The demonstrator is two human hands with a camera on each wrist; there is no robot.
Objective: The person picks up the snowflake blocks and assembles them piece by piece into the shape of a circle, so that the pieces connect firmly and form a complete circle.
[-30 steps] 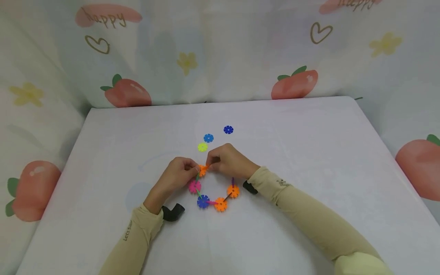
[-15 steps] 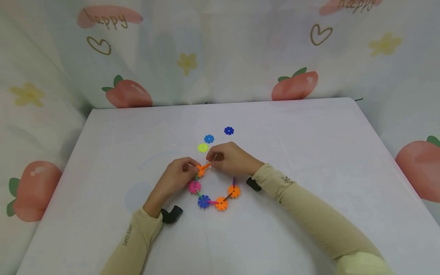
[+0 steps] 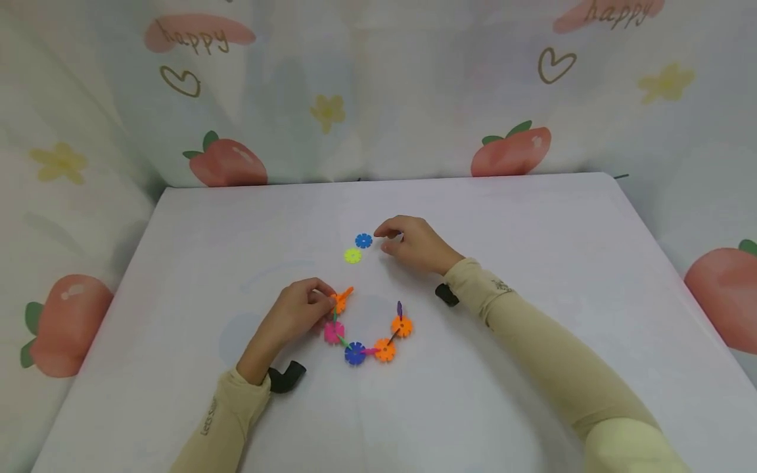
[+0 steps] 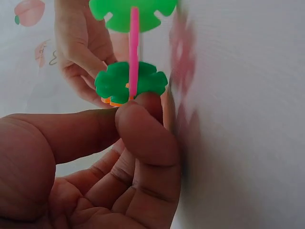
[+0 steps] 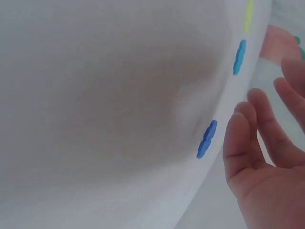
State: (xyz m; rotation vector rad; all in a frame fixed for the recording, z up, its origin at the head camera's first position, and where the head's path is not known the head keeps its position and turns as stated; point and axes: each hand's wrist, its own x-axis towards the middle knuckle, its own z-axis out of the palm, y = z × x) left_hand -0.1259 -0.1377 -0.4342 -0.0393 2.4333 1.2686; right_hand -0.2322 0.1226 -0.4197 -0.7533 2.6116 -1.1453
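A curved chain of notched plastic snowflake discs (image 3: 355, 353) lies on the table, its discs slotted together at angles in orange, pink, green, blue and purple. My left hand (image 3: 298, 307) pinches the chain at its upper left end, by an orange disc (image 3: 339, 303). In the left wrist view a green disc (image 4: 112, 82) and a pink disc (image 4: 134, 52) seen edge-on rise from the fingertips. Over the table's far part, my right hand (image 3: 420, 246) has its fingers spread and holds nothing. A loose dark blue disc (image 5: 207, 139) lies close to its fingers, hidden in the head view.
A light blue disc (image 3: 363, 240) and a yellow disc (image 3: 352, 255) lie flat left of the right hand. A black elbow-shaped piece (image 3: 287, 378) shows by the left wrist, and another black piece (image 3: 447, 295) by the right wrist. Printed cloth (image 3: 414, 98) hangs behind the table.
My right hand has let go of the chain's orange end and moved up and right to the loose dark blue disc. The left hand, with the chain's end, has shifted slightly down and left.
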